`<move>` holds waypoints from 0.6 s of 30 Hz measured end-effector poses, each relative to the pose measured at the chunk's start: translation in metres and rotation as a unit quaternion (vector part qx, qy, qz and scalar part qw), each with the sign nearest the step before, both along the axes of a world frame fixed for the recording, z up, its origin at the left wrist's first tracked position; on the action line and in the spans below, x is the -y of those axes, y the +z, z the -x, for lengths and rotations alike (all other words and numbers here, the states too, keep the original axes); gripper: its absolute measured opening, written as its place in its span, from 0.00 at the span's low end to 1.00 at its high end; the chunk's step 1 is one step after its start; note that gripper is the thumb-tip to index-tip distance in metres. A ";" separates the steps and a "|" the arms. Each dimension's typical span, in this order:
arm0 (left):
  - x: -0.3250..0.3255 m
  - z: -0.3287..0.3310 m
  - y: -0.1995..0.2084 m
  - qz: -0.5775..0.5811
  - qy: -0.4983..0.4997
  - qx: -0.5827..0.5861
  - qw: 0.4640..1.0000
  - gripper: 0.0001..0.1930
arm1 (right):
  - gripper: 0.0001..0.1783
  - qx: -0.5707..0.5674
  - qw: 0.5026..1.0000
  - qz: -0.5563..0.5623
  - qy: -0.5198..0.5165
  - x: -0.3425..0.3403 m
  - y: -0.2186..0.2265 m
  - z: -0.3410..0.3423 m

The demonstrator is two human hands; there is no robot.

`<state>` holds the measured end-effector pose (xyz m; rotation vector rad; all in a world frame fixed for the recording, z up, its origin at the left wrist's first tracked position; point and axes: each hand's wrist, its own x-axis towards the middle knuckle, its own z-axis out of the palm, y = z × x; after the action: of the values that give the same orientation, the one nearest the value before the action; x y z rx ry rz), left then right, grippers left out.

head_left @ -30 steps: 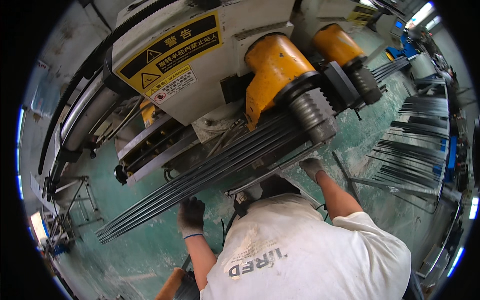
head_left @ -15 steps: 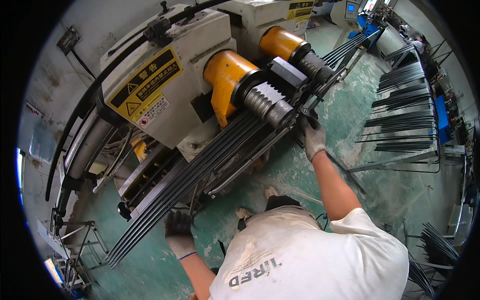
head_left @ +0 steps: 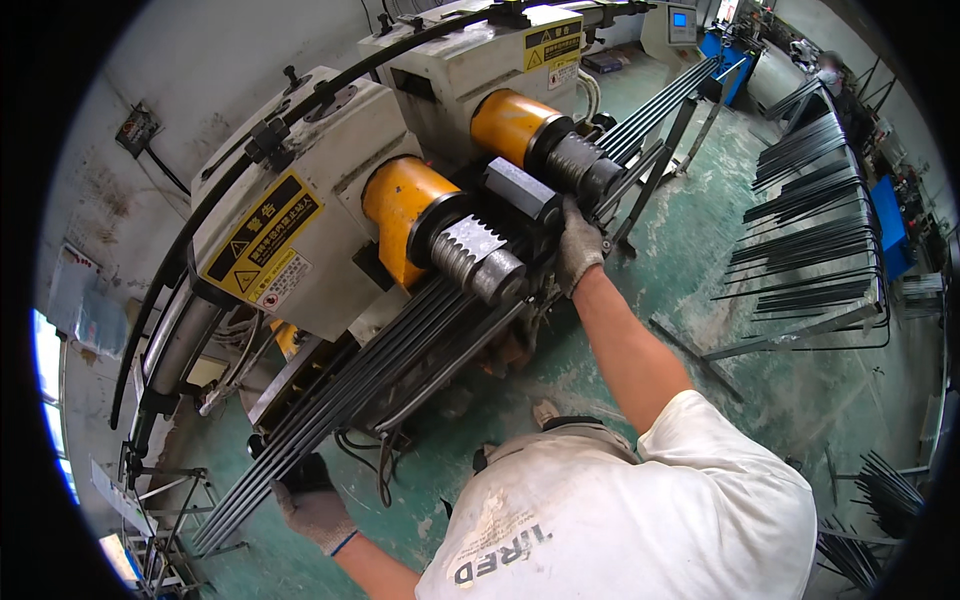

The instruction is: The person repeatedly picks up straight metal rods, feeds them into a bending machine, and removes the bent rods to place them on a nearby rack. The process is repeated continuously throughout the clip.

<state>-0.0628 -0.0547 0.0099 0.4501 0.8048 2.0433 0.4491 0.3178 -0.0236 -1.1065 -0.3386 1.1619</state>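
Note:
A bundle of long dark metal rods (head_left: pixel 330 415) slants through a bending machine (head_left: pixel 310 220) with two orange cylinders (head_left: pixel 405 205). My left hand (head_left: pixel 315 505), in a grey glove with dark fingers, is by the near end of the bundle. Its thumb and fingers are apart at the rods' edge; whether they touch is hard to tell. Farther up, my right hand (head_left: pixel 580 248), also gloved, reaches between the ribbed steel dies (head_left: pixel 470 255), beside the end of a dark block (head_left: pixel 522 190). Its fingers close around a part there, mostly hidden by the glove.
Rods continue past the second die to a blue stand (head_left: pixel 735 75) at the far right. A rack on the right bears stacks of dark rods (head_left: pixel 800 240). A metal frame (head_left: pixel 165 520) stands at the lower left. A black hose (head_left: pixel 225 150) arches over the machine.
My view has shifted, and the machine sits differently in it. My left hand has come closer to the rods' near end. The right hand has moved up beside the block's end.

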 end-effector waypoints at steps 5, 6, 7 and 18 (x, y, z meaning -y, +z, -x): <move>-0.028 -0.008 0.102 0.024 0.124 -0.159 0.979 0.31 | 0.20 -0.022 0.998 0.018 0.050 -0.008 0.012 0.003; -0.037 -0.013 0.129 0.049 0.149 -0.191 0.969 0.30 | 0.19 -0.035 0.998 0.020 0.057 -0.006 0.018 0.004; -0.047 -0.020 0.158 0.073 0.174 -0.223 0.956 0.30 | 0.19 -0.050 0.996 0.020 0.065 -0.004 0.024 0.005; -0.172 -0.127 0.275 -0.010 0.133 -0.351 0.927 0.25 | 0.20 0.004 0.991 0.001 0.136 -0.006 0.050 -0.012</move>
<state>0.0647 0.1169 0.2848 1.1781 1.3239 2.1457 0.4608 0.3243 0.0263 -1.0902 -0.5068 1.3979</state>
